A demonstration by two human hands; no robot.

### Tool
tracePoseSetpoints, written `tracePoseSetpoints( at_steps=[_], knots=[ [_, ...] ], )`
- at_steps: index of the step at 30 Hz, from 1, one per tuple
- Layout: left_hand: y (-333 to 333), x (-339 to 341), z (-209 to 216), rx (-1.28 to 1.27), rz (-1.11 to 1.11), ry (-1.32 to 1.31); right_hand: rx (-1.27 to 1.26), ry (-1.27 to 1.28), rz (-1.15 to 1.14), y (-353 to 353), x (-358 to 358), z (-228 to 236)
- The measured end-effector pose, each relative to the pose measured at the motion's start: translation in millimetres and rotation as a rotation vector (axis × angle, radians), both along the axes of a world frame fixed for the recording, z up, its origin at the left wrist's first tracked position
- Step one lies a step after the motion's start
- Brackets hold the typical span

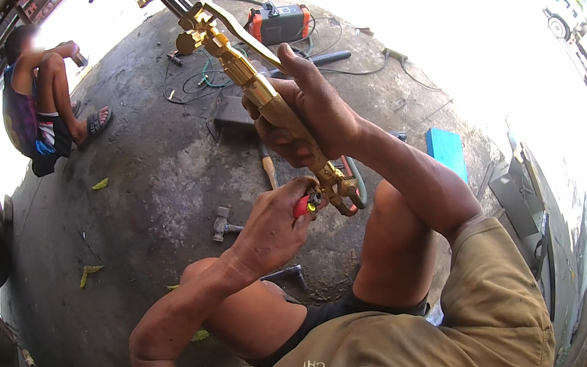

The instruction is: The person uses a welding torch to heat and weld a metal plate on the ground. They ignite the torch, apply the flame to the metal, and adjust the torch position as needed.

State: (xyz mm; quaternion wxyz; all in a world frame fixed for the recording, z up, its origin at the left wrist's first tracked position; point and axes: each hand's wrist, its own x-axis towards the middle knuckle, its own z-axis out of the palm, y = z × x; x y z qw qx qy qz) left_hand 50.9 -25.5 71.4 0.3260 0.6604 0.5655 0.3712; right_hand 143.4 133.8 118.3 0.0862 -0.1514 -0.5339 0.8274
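Note:
My right hand (309, 110) is wrapped round the brass body of a cutting torch (240, 71), its thumb by the long lever. The torch slants from its tubes at the top of the view down to its valve end, between my knees. My left hand (266, 228) is closed on a small red thing with a metal end, which looks like a lighter (301, 206). It is held close beside the torch's valve end; whether they touch, I cannot tell. No flame shows.
A hammer (223, 225) and a wooden handle (268, 170) lie on the stained concrete floor (153, 196). Farther off stands an orange and black machine (279, 25) among cables. A blue box (445, 151) is at right. Another person (35, 107) sits at far left.

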Motion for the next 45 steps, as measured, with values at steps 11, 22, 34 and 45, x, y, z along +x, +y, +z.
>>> tracePoseSetpoints(
  at_steps=[11,22,34,45],
  knots=[
    [-6.0,-6.7,10.5,0.058,0.142,0.163,0.0,-0.034,-0.004,0.4,-2.1,-0.8],
    [39.0,-69.0,83.3,0.719,0.765,0.679,-0.087,-0.026,0.011,0.0,-5.5,-7.6],
    [86.7,-55.6,83.5,0.794,0.708,0.817,-0.277,0.089,0.058,9.7,4.4,-18.9],
    [132.3,-47.3,70.6,0.936,0.699,0.714,-0.446,0.296,0.168,30.1,16.7,-36.7]
  ],
)
